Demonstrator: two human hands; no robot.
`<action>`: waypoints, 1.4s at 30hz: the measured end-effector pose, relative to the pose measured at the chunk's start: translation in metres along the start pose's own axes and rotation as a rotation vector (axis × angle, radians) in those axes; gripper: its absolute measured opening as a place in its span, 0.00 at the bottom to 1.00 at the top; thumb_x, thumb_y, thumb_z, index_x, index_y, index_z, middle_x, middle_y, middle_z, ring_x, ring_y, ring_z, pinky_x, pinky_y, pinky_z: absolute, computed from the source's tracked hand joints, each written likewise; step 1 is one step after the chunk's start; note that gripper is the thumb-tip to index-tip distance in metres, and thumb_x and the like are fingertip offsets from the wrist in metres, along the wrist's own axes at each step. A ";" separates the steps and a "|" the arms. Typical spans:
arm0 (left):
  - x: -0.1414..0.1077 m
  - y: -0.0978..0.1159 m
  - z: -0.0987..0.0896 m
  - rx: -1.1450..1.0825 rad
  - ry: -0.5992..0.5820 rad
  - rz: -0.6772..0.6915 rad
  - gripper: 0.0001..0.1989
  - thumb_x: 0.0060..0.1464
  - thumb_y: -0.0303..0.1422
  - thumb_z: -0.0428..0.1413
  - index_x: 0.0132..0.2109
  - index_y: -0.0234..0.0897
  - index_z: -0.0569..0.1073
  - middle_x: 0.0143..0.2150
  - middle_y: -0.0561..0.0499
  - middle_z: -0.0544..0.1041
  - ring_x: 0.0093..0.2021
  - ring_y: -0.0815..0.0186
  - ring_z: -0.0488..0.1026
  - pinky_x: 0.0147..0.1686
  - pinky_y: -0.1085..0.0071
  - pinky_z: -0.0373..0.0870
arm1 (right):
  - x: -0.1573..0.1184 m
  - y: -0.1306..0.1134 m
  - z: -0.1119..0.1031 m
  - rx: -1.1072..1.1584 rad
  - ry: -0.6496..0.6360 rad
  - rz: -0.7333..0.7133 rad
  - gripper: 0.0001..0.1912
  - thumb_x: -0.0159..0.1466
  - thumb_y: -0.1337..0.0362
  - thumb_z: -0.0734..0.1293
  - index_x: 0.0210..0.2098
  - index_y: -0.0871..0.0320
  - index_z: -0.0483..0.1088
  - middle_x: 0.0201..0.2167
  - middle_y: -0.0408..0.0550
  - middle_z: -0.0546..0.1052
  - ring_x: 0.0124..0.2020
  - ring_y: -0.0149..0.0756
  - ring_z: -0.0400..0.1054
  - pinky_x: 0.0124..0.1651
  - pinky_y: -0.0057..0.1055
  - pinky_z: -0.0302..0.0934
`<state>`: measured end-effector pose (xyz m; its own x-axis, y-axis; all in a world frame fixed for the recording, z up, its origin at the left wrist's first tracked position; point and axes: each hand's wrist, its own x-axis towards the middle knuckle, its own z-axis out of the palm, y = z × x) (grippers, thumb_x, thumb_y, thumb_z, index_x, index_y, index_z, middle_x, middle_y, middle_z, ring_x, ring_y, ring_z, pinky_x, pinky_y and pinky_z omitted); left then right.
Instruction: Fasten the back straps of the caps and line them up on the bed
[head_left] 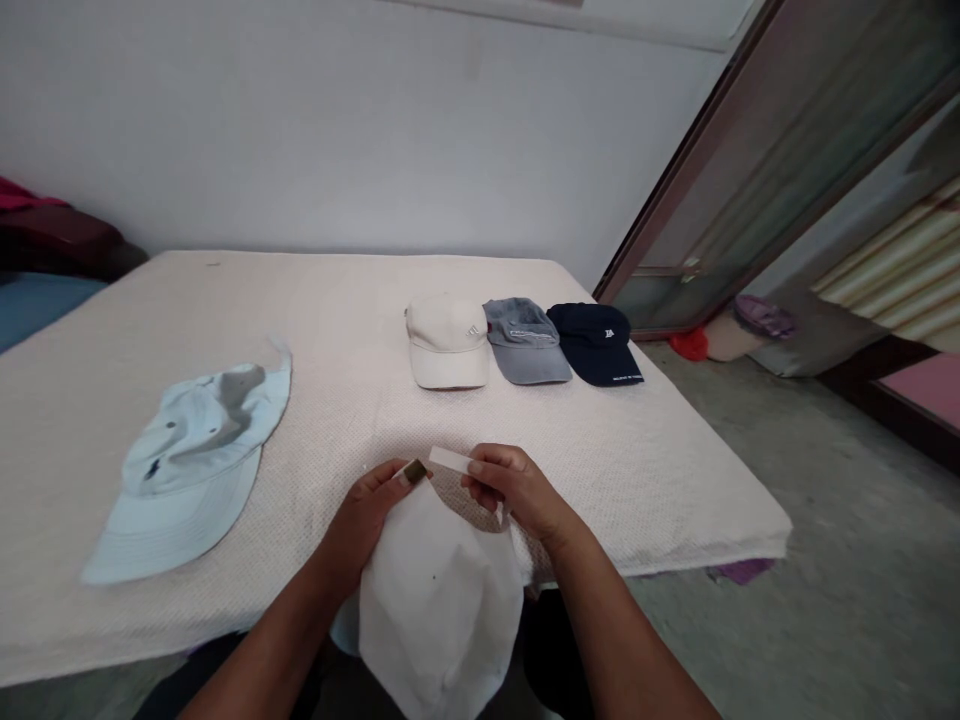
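Observation:
A white cap [442, 610] hangs over the near edge of the bed, its back opening facing away from me. My left hand [379, 505] is closed on the cap's metal buckle [414, 471] at one side of that opening. My right hand [517, 490] pinches the white strap [450, 460] from the other side, its free end pointing at the buckle. Strap end and buckle are close but apart. To the left lies a light blue cap [195, 450], crumpled on its side with its strap end sticking up.
Farther back on the white bedspread [337, 300] sit a cream cap [448, 345], a grey-blue cap [529, 340] and a navy cap [596, 343] in a row. A wall [337, 130] rises behind. Grey floor [862, 520] lies right of the bed.

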<state>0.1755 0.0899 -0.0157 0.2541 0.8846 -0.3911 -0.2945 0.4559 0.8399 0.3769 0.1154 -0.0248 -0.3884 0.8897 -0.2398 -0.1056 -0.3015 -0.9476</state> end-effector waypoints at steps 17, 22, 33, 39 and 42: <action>-0.002 -0.001 0.000 -0.036 -0.045 -0.059 0.08 0.50 0.37 0.59 0.38 0.40 0.76 0.30 0.54 0.78 0.27 0.69 0.72 0.29 0.74 0.65 | -0.003 -0.003 0.001 -0.089 -0.126 0.041 0.10 0.60 0.62 0.64 0.27 0.62 0.71 0.18 0.41 0.66 0.19 0.25 0.58 0.22 0.23 0.48; -0.003 0.000 0.004 0.014 -0.065 -0.100 0.09 0.47 0.38 0.61 0.34 0.38 0.76 0.26 0.53 0.76 0.23 0.70 0.68 0.25 0.75 0.61 | -0.004 -0.001 0.000 -0.111 -0.151 -0.014 0.12 0.61 0.58 0.64 0.29 0.61 0.70 0.18 0.40 0.65 0.20 0.25 0.57 0.22 0.24 0.47; -0.002 -0.003 0.002 0.030 -0.037 -0.136 0.07 0.48 0.35 0.61 0.29 0.37 0.72 0.22 0.57 0.71 0.20 0.73 0.64 0.22 0.77 0.57 | -0.006 -0.005 0.001 -0.099 -0.250 0.035 0.10 0.60 0.60 0.65 0.27 0.61 0.68 0.16 0.37 0.62 0.18 0.23 0.50 0.21 0.24 0.41; -0.002 -0.005 0.001 0.034 -0.087 -0.145 0.09 0.47 0.38 0.62 0.30 0.37 0.74 0.23 0.56 0.72 0.21 0.73 0.64 0.23 0.77 0.58 | -0.006 -0.008 0.001 -0.102 -0.238 0.058 0.10 0.58 0.59 0.66 0.27 0.61 0.69 0.15 0.37 0.62 0.17 0.23 0.50 0.21 0.24 0.42; -0.002 -0.007 0.001 0.054 -0.059 -0.149 0.09 0.46 0.38 0.62 0.30 0.37 0.74 0.23 0.55 0.72 0.21 0.72 0.65 0.23 0.76 0.58 | -0.006 -0.008 0.000 -0.136 -0.236 0.062 0.10 0.58 0.60 0.66 0.27 0.60 0.69 0.15 0.36 0.61 0.17 0.22 0.49 0.20 0.24 0.41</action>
<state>0.1781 0.0852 -0.0201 0.3455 0.7997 -0.4911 -0.1996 0.5740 0.7942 0.3801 0.1120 -0.0156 -0.5943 0.7619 -0.2576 0.0431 -0.2897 -0.9562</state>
